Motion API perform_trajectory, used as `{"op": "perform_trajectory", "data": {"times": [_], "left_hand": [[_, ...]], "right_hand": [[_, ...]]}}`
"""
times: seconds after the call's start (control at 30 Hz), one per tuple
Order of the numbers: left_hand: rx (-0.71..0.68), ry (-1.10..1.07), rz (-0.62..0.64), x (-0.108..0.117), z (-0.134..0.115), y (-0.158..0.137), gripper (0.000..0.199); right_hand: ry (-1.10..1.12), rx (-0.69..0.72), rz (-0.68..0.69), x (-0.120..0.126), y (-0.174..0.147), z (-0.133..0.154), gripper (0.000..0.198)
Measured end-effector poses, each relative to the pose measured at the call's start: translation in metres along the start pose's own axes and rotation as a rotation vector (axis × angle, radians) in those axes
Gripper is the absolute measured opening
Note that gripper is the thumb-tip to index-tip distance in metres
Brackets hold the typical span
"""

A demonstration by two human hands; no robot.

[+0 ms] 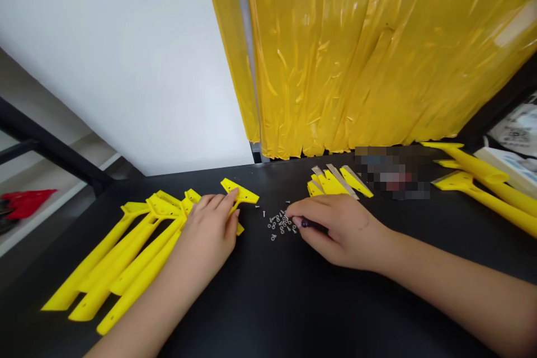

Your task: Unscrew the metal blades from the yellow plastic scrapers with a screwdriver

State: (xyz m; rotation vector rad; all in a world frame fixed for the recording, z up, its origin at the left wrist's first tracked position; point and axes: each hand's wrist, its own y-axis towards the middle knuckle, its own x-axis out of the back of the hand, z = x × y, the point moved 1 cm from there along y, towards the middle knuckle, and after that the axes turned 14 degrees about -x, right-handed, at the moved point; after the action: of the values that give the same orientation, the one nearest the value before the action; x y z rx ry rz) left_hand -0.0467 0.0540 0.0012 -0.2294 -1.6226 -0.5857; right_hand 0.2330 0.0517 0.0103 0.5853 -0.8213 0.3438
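My left hand (213, 222) is closed around a yellow scraper handle (245, 194), whose wide head shows past the fingertips. Other yellow scraper handles (126, 251) lie side by side under and left of that wrist. My right hand (342, 229) is over the right side of a small pile of screws and nuts (280, 220), thumb and forefinger at the pieces. Held within that hand is a slim dark purple tool (307, 224) with a rounded end; most of it is hidden. Just beyond the right hand lie yellow blade covers with metal blades (333, 180).
More yellow scrapers (482, 179) lie at the right, beside a white box (512, 165). A blurred-out patch (394, 173) covers something at the back. Yellow plastic sheeting (356, 67) and a white panel (126, 56) rise behind the black table (260, 302).
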Motion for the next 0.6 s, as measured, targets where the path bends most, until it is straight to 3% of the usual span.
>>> {"op": "perform_trajectory", "data": {"times": [0.2, 0.3, 0.43, 0.6], "left_hand": [[-0.010, 0.038, 0.036, 0.005, 0.001, -0.002, 0.045], [-0.017, 0.038, 0.057, 0.007, -0.001, -0.001, 0.044], [-0.012, 0.044, 0.075, 0.010, -0.004, 0.000, 0.044], [-0.009, 0.045, 0.103, 0.013, -0.005, 0.000, 0.046]], "right_hand": [[-0.083, 0.002, 0.008, 0.001, 0.000, 0.005, 0.021], [-0.198, -0.063, -0.011, 0.009, 0.004, 0.002, 0.020], [-0.423, -0.364, -0.152, 0.049, 0.018, -0.033, 0.021], [-0.615, -0.845, -0.246, 0.110, 0.021, -0.117, 0.034]]}}
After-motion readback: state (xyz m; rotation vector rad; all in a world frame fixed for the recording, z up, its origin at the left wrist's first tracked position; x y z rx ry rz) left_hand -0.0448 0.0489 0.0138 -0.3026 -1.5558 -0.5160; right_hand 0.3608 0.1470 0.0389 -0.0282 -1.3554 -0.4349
